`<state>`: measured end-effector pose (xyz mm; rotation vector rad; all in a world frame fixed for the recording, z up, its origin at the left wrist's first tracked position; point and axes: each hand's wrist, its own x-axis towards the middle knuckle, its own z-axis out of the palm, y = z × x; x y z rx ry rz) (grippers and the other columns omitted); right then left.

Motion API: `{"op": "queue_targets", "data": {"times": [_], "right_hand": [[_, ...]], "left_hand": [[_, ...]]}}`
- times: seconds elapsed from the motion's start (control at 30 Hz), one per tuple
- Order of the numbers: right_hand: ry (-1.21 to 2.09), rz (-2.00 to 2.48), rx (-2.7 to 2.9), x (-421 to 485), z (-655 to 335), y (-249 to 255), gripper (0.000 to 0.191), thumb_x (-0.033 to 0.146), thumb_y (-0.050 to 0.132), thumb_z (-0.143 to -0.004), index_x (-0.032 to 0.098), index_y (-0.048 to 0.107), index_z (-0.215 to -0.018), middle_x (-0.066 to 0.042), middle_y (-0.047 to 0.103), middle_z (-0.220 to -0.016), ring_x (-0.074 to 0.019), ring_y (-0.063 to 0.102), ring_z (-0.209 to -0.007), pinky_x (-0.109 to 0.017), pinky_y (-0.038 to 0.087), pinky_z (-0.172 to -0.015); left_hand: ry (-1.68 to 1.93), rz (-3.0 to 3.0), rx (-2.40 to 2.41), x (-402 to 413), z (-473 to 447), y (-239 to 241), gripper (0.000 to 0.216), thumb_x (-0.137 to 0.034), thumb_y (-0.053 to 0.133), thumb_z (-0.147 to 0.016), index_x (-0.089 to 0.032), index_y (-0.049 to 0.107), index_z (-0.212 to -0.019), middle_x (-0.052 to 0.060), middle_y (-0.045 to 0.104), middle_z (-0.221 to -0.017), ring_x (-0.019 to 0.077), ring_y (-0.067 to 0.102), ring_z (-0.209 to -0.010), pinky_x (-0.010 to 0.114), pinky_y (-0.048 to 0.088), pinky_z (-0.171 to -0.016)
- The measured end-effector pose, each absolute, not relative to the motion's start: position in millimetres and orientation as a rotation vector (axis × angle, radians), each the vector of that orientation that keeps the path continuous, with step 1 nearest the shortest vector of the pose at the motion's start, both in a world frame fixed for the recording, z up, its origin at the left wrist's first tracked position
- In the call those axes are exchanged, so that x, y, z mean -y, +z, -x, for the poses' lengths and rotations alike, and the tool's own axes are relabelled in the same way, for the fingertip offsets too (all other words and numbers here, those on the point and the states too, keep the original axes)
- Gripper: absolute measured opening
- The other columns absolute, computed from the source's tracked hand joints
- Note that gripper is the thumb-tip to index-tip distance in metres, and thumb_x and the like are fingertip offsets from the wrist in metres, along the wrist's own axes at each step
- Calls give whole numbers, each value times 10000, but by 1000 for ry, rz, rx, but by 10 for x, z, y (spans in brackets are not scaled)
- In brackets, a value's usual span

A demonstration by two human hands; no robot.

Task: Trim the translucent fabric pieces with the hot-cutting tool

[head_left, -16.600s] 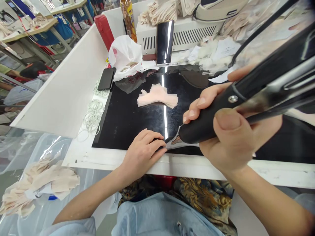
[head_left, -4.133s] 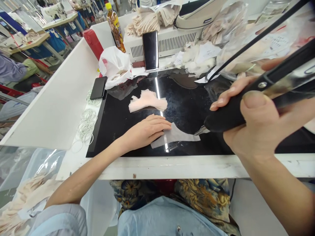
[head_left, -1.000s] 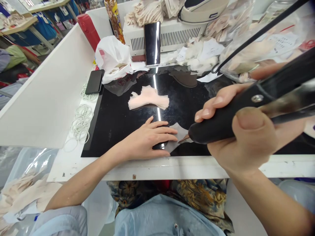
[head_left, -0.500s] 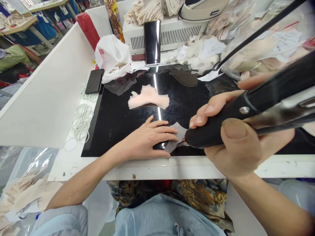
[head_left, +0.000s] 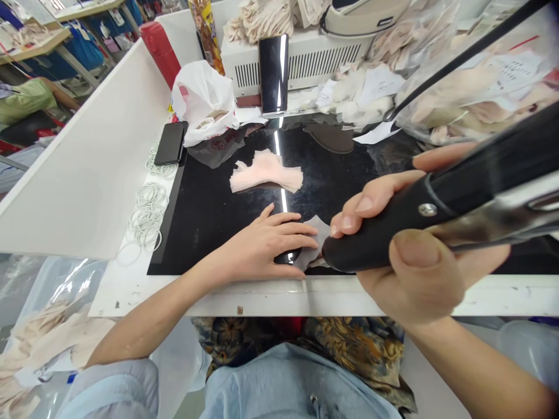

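Observation:
My left hand (head_left: 266, 247) lies flat with fingers spread on the glossy black work surface (head_left: 209, 233). Its fingertips press on a small piece of sheer whitish fabric (head_left: 320, 226) near the front edge. In my right hand (head_left: 419, 267) is a thick black handheld tool with a metal lever (head_left: 375, 241), fingers and thumb wrapped round it. The tool's narrow tip points down at the fabric, just right of my left fingertips; whether it touches is hard to see. A layered stack of pale pink fabric pieces (head_left: 266, 171) rests farther back.
White elastic loops (head_left: 148, 215) and a black phone (head_left: 170, 143) lie at the left. Behind stand a white plastic bag (head_left: 203, 102), a red bottle (head_left: 161, 52), an upright phone (head_left: 273, 73) and a vented white box (head_left: 323, 61). Bagged fabric (head_left: 480, 93) fills the back right.
The tool in my right hand has shifted slightly left and down, tilting a little. My left hand stays flat on the fabric. The whole view has shifted a little.

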<state>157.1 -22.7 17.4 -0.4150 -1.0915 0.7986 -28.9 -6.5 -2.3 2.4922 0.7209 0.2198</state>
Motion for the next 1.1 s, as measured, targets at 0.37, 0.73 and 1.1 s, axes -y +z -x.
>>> {"op": "queue_targets", "data": {"times": [0.37,0.73,1.1], "right_hand": [[826,492,1104,257,-1555,221,464,364,858,-687,296,671,-1107,53,678,-749,-140,593,-526,-346,519,-481],[848,489,1149,297,-1558,254,429,327,853,-709,265,668,-1092,31,668,-728,-151,585,-521,-355,501,-459],[459,603,998,-48,-1960,263,434,407,868,-628,339,676,-1011,53,590,-744,-106,543,-528,-252,500,-399]], "left_hand": [[246,-2501,-711,56,299,-52,518,-486,717,-889,-293,612,-1358,65,579,-1477,323,360,-1492,682,48,-1242],[238,-2490,-713,55,291,-43,561,-508,716,-884,-313,590,-1395,71,546,-1514,331,365,-1491,683,38,-1239],[278,-2617,-695,60,226,-74,542,-584,646,-910,-243,624,-1330,69,557,-1505,289,369,-1493,568,18,-1281]]}}
